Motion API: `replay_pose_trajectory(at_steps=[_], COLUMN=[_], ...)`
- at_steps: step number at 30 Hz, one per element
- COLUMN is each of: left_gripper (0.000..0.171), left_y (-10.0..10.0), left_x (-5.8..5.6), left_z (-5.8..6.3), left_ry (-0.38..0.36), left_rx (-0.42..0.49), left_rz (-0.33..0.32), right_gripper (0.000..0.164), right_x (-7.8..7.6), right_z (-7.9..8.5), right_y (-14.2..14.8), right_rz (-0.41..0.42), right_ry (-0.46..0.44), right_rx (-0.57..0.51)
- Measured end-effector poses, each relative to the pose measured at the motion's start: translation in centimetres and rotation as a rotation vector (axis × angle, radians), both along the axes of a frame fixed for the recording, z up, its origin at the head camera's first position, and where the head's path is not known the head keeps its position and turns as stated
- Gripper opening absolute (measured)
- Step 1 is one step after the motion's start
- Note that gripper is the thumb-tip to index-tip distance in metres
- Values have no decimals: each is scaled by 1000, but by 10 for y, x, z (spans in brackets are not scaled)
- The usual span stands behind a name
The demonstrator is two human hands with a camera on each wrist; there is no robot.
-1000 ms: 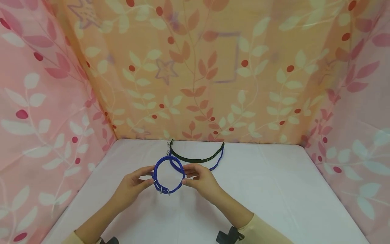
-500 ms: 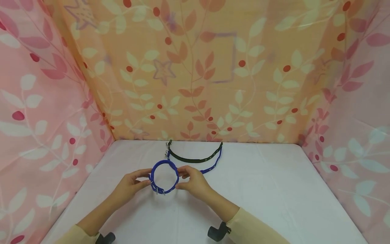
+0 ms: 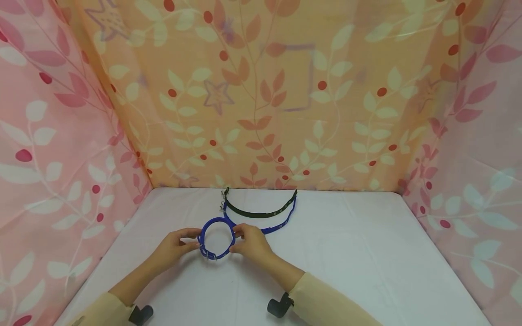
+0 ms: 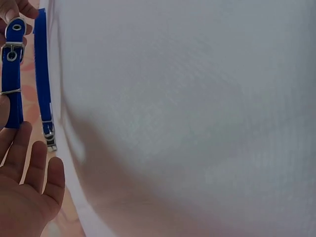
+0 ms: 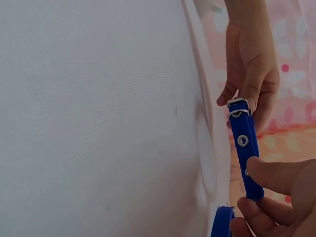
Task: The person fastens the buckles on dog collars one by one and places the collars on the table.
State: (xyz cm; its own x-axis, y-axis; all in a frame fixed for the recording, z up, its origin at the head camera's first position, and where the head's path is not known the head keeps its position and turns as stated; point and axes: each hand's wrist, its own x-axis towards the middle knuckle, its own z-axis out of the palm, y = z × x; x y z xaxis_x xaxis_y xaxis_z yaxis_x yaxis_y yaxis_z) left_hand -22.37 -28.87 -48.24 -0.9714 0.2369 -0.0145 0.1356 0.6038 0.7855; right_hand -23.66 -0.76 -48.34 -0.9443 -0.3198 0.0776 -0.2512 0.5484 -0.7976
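Observation:
Between my two hands is a blue buckled collar (image 3: pixel 217 219), closed into a ring and held on edge. My left hand (image 3: pixel 173 249) pinches its left side between thumb and fingers. On the opposite side my right hand (image 3: pixel 253 243) pinches it the same way. The metal buckle (image 4: pixel 12 49) and an eyelet show in the left wrist view; further eyelets (image 5: pixel 243 141) run along the strap in the right wrist view. Behind the ring, a second blue collar (image 3: pixel 281 225) lies opened out in a curve, partly hidden by the right hand. Beyond it lies a black collar (image 3: pixel 257 215), likewise curved.
All of this is on a table with a white cloth (image 3: pixel 346 253). Patterned curtains enclose it: an orange one (image 3: pixel 261 90) along the back edge, pink ones (image 3: pixel 61 181) on both sides. A dark wrist camera mount (image 3: pixel 279 305) sits at the right sleeve.
Both hands have lowered the ringed blue collar slightly and carried it a little to the left. More of the second blue collar shows behind it. The grip stays the same.

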Motion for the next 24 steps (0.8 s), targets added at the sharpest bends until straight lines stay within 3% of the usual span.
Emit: replay_pose_trajectory(at_steps=[16, 24], left_gripper=[38, 38], left_y=[2, 4], left_x=[-11, -11], left_z=[-17, -17], left_ry=[-7, -1], left_rx=[-101, -127], left_rz=[-31, -28], right_gripper=[54, 50], right_x=[-11, -9], right_z=[-23, -24], right_y=[-12, -14], right_rz=[-22, -30], right_ry=[100, 142], right_rx=[233, 286])
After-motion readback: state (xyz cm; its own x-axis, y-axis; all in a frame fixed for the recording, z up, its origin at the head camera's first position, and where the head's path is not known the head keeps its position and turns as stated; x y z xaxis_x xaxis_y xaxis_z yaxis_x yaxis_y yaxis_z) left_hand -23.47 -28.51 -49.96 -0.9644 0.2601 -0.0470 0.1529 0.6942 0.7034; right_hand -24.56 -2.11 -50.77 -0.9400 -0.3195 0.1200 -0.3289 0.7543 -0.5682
